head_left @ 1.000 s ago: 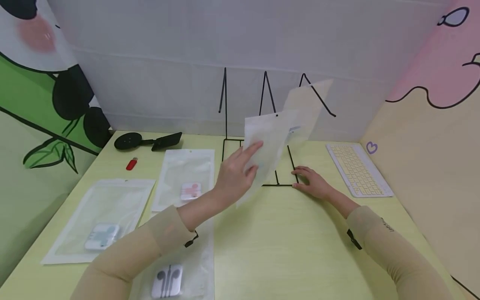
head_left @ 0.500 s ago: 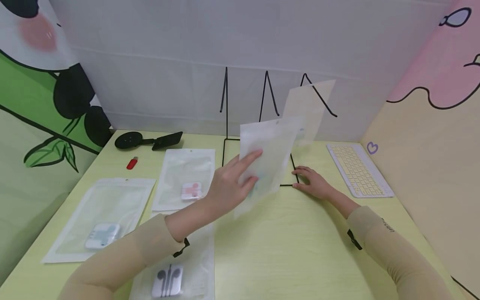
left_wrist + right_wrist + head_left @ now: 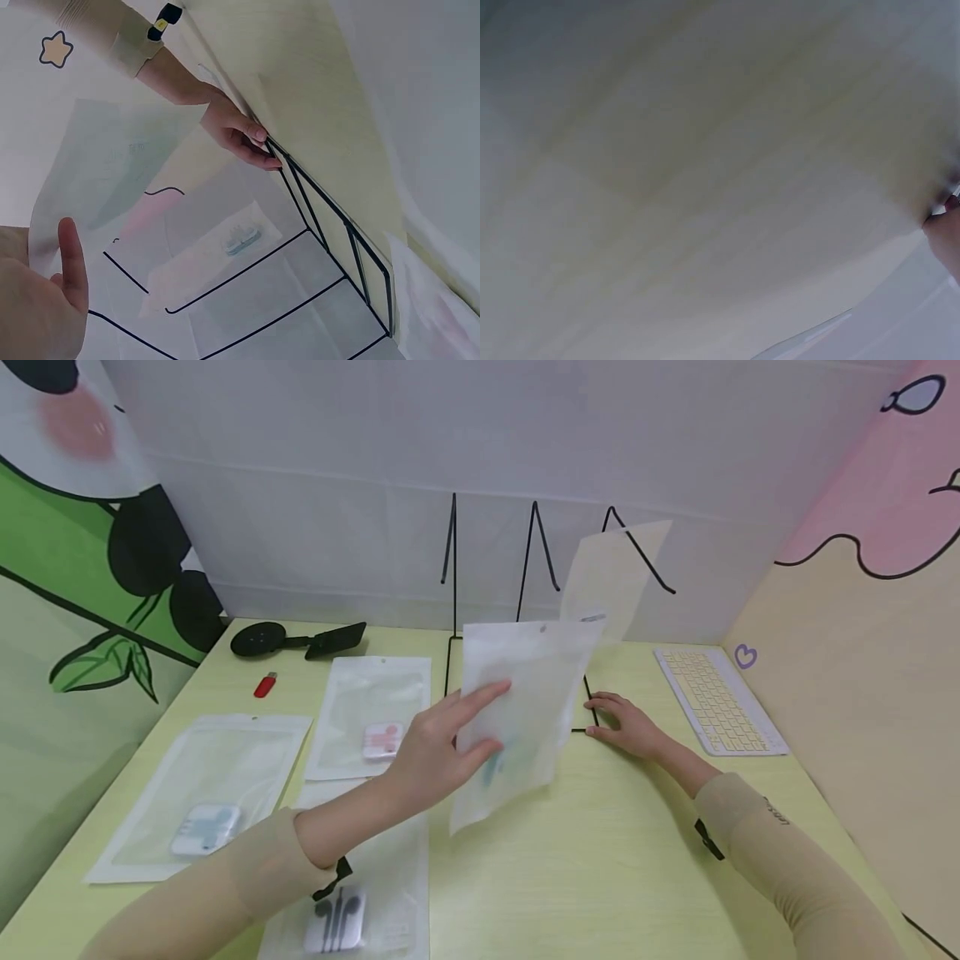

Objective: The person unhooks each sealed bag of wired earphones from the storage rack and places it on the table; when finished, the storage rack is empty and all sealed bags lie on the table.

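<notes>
In the head view my left hand (image 3: pixel 431 752) holds a translucent white zip bag (image 3: pixel 532 693) upright above the table, with a bluish item showing faintly inside. The left wrist view shows this held bag (image 3: pixel 120 165) beside the left fingers. My right hand (image 3: pixel 630 727) grips the near right corner of the base of a black wire display rack (image 3: pixel 454 568). Another pale bag (image 3: pixel 611 577) hangs on the rack's right hook, behind the held one. Much of the rack's base is hidden by the held bag. The right wrist view is mostly blurred tabletop, with fingers (image 3: pixel 946 232) at its right edge.
On the left lie flat bags holding earphone cases: a blue one (image 3: pixel 206 828), a pink one (image 3: pixel 382 741) and a grey one (image 3: pixel 335 920). A black spatula-like utensil (image 3: pixel 296 641) and a red USB stick (image 3: pixel 265 685) lie behind them. A white keyboard (image 3: pixel 720 702) is at right.
My left hand has drawn the held bag down, toward me and slightly left, away from the rack's hooks. The right hand stays on the rack's base.
</notes>
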The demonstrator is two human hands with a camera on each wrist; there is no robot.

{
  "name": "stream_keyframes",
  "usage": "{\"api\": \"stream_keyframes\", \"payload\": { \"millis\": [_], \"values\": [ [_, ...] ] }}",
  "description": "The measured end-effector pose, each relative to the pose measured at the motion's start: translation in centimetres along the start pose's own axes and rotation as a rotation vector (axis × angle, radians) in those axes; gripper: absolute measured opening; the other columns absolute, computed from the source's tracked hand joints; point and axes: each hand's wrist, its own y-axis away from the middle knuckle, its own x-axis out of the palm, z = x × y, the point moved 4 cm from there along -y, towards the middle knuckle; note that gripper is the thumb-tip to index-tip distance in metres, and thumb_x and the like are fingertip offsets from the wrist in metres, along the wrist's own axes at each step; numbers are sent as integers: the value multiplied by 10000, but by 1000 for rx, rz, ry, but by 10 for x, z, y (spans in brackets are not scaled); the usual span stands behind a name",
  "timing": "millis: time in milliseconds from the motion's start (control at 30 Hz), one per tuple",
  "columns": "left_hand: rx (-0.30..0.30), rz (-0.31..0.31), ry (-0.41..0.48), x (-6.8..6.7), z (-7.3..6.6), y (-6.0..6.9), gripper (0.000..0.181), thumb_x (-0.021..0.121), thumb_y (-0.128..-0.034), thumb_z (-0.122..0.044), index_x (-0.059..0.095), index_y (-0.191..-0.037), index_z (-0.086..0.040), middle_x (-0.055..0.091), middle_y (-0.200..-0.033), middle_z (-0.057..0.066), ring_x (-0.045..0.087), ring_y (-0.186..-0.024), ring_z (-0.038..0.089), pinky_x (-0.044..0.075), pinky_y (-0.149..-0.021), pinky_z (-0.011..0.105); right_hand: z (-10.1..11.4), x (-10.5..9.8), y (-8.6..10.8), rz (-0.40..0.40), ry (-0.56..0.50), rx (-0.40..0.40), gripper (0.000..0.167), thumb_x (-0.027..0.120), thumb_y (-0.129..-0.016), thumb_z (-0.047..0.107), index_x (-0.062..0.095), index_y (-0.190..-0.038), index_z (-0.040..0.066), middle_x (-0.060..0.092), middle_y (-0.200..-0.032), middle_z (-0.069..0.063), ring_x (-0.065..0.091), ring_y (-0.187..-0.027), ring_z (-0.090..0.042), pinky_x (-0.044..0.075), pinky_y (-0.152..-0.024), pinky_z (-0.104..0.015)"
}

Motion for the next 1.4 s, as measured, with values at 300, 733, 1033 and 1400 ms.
{"api": "stream_keyframes", "payload": {
  "millis": [300,733,1033,1400],
  "values": [
    [-93,76,64,-3,4,12,654,797,-743,-125,532,-1341,-121,609,-1269,36,462,-715,72,363,-478,131,2,-3,-1,7,5,10,521,654,-891,295,510,-1328,50,334,-1473,-192,266,-1358,-421,228,-1079,-596],
    [-361,225,206,4,20,37,695,796,-749,-132,501,-1377,-174,543,-1357,2,587,-1030,141,535,-617,212,0,-2,-3,12,11,13,511,653,-893,283,513,-1325,49,336,-1471,-196,262,-1360,-421,215,-1091,-586],
    [-447,294,229,8,36,49,738,810,-730,-122,482,-1390,-160,499,-1402,19,597,-1010,169,538,-673,220,1,-2,-2,10,13,18,508,657,-890,284,518,-1320,50,345,-1463,-196,271,-1356,-418,218,-1092,-580],
    [-512,463,93,10,59,57,842,808,-733,-122,383,-1453,-231,502,-1354,22,484,-781,150,517,-653,195,-2,0,-1,8,11,23,518,648,-895,310,513,-1331,66,336,-1472,-190,262,-1361,-422,219,-1088,-594]
  ]
}}
